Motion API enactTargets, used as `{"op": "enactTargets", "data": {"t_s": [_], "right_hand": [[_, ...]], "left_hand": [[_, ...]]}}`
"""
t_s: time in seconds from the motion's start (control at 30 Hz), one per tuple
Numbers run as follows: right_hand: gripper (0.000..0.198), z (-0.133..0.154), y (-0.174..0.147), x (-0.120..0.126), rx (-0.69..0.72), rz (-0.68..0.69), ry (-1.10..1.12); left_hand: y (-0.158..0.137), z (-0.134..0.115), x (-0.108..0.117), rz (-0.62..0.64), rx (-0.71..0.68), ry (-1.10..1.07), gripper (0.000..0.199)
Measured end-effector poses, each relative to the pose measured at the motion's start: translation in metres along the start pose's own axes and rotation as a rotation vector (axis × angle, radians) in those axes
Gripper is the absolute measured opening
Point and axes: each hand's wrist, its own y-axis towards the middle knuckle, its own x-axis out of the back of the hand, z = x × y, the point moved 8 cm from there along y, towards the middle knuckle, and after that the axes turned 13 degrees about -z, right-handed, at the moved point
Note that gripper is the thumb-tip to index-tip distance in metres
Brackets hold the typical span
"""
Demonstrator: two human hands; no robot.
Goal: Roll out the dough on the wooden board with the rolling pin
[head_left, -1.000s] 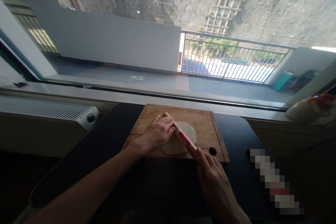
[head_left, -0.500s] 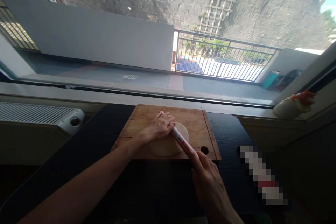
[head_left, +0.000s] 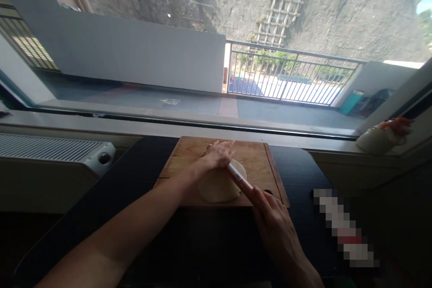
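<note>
On brown wooden board (head_left: pixel 258 157): left grip (head_left: pixel 219 154) spread over slim red-white rolling pin (head_left: pixel 239 177); right grip (head_left: pixel 276 216) at near end, closure unclear; uneven pressure could tear pale round dough (head_left: pixel 216 186).

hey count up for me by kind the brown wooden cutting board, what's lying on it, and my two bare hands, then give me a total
Rectangular brown wooden cutting board: 1
Flat, round, pale dough sheet: 1
Slim, cylindrical rolling pin: 1
Bare hands, left hand and right hand: 2
Total: 5
</note>
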Motion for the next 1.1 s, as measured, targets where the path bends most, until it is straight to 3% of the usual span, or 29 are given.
{"op": "enactTargets", "data": {"t_s": [0.1, 0.17, 0.27, 0.4, 0.5, 0.6, 0.77, 0.87, 0.97, 1.1], "right_hand": [[0.053, 0.005, 0.007, 0.006, -0.01, -0.026, -0.01], [0.057, 0.013, 0.008, 0.009, 0.011, -0.011, -0.013], [0.059, 0.025, 0.0, 0.009, 0.065, 0.005, -0.011], [0.053, 0.029, -0.015, 0.004, 0.147, -0.076, 0.014], [0.05, 0.025, -0.021, -0.003, 0.158, -0.086, 0.032], [0.05, 0.018, -0.017, -0.006, 0.108, -0.058, 0.054], [0.048, 0.006, -0.004, -0.003, 0.024, -0.032, 0.027], [0.047, 0.0, 0.001, 0.001, -0.025, -0.038, -0.022], [0.051, 0.004, 0.0, 0.003, -0.011, -0.042, -0.024], [0.055, 0.012, -0.011, 0.003, 0.053, -0.068, -0.009]], "left_hand": [[0.015, -0.003, -0.009, 0.071, -0.034, -0.013, 0.052], [0.009, -0.001, -0.008, 0.086, -0.058, -0.013, 0.048], [-0.025, 0.014, 0.003, 0.057, -0.074, -0.007, 0.047], [-0.088, 0.042, 0.026, 0.018, -0.064, 0.017, 0.053], [-0.107, 0.051, 0.035, -0.002, -0.067, 0.045, 0.054], [-0.087, 0.045, 0.023, 0.054, -0.06, 0.03, 0.055], [-0.006, 0.011, -0.01, 0.104, -0.051, -0.007, 0.052], [0.027, -0.009, -0.021, 0.123, -0.046, -0.032, 0.055], [0.03, -0.015, -0.02, 0.113, -0.048, -0.047, 0.053], [-0.017, 0.007, -0.001, 0.07, -0.08, -0.055, 0.047]]}}
